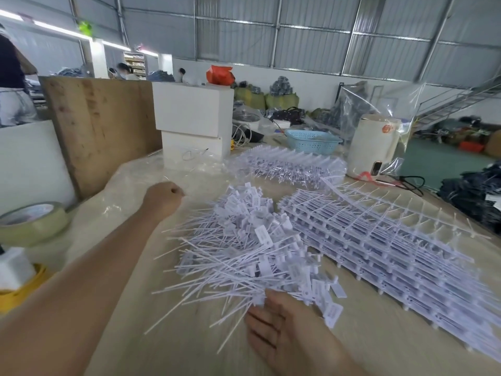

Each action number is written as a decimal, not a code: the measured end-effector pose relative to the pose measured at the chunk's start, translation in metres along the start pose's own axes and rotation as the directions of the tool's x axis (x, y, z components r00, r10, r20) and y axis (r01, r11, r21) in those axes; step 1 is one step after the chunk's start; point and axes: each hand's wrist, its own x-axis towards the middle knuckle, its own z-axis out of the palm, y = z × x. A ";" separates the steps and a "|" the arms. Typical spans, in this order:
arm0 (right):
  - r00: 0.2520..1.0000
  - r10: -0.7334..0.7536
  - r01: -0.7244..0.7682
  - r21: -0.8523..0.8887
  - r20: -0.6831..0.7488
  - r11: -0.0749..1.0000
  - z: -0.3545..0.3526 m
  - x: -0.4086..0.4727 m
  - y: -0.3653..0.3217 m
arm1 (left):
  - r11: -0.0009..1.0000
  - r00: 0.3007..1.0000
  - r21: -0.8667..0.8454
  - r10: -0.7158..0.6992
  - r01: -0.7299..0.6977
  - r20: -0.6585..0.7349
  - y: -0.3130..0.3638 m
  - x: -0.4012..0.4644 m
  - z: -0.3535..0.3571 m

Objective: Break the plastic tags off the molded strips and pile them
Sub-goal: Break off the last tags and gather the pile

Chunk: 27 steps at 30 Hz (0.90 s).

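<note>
A loose pile of white plastic tags (244, 245) with long thin tails lies in the middle of the table. To its right sits a stack of uncut molded strips (379, 240), and a second bundle of strips (290, 164) lies farther back in clear wrap. My left hand (162, 199) reaches out beyond the pile's left side, fingers curled into a fist with nothing seen in it. My right hand (276, 332) lies flat at the near edge of the pile, fingers apart, fingertips touching the tags.
A roll of tape (32, 221) and a yellow-and-white object (16, 278) lie at the left. White boxes (192, 118), a wooden board (103, 126), a blue basket (311, 141) and a white cylinder (371, 145) stand at the back. People work far left.
</note>
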 end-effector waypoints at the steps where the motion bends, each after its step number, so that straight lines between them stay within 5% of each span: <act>1: 1.000 -0.017 0.018 0.010 -0.012 1.000 0.001 -0.003 0.000 | 0.996 0.996 -0.088 0.018 -0.025 -0.084 0.011 -0.004 -0.005; 5: 0.996 -0.060 0.061 0.018 -0.066 0.998 0.007 -0.014 0.000 | 0.937 0.970 -0.283 0.233 -0.204 0.073 0.050 -0.044 -0.012; 7: 0.996 -0.083 0.083 0.019 -0.040 0.996 0.011 -0.017 -0.001 | 0.922 0.941 -0.360 0.239 -0.143 0.238 0.049 -0.064 -0.006; 10: 0.992 -0.128 0.129 0.073 -0.024 0.989 0.017 -0.013 -0.001 | 0.963 0.882 -0.243 0.212 -0.115 0.421 0.033 -0.092 0.014; 15: 0.988 -0.157 0.155 0.136 0.002 0.978 0.031 0.001 -0.005 | 0.932 0.876 -0.067 0.358 -0.356 0.325 0.018 -0.122 0.040; 27: 0.982 -0.180 0.158 -0.278 -0.056 0.947 0.034 0.035 -0.034 | 0.932 0.835 -0.084 0.354 -0.352 0.421 0.030 -0.149 0.033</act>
